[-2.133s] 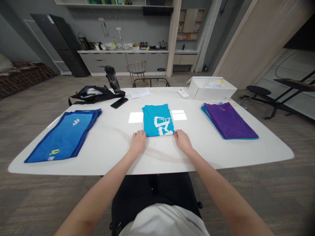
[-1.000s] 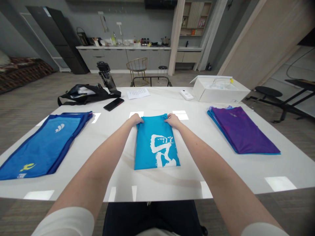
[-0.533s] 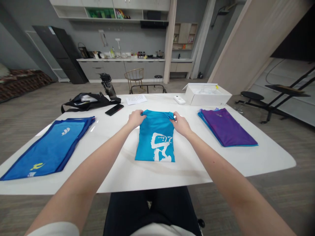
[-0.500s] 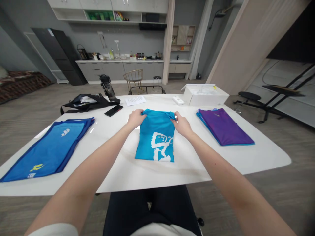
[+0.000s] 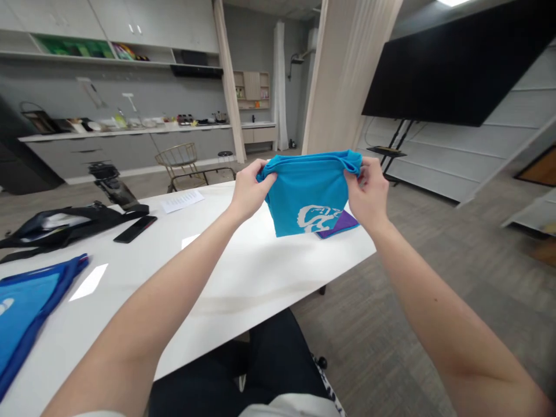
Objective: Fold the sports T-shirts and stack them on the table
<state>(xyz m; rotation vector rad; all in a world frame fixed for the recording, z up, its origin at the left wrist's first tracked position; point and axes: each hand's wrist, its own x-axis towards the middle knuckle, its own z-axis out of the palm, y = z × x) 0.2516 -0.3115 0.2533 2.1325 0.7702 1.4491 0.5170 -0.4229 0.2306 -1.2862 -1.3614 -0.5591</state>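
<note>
A folded turquoise shirt (image 5: 304, 188) with a white print hangs in the air above the table, held by its upper edge. My left hand (image 5: 252, 188) pinches its left top corner, thumb in front. On the other side, my right hand (image 5: 370, 191) grips the right top corner, fingers curled around the cloth. Behind the shirt's lower right edge, a strip of a folded purple garment (image 5: 341, 225) shows on the table; most of it is hidden.
The white table (image 5: 234, 278) carries a folded blue garment (image 5: 26, 313) at left. Beyond it lie a black phone (image 5: 134, 229), a black bag (image 5: 56, 223), a dark bottle (image 5: 113, 186) and a sheet of paper (image 5: 183, 200). A large screen (image 5: 452, 63) stands at the right.
Both hands have lifted the turquoise shirt off the table and carried it rightward, toward the purple garment. The view has turned to the right.
</note>
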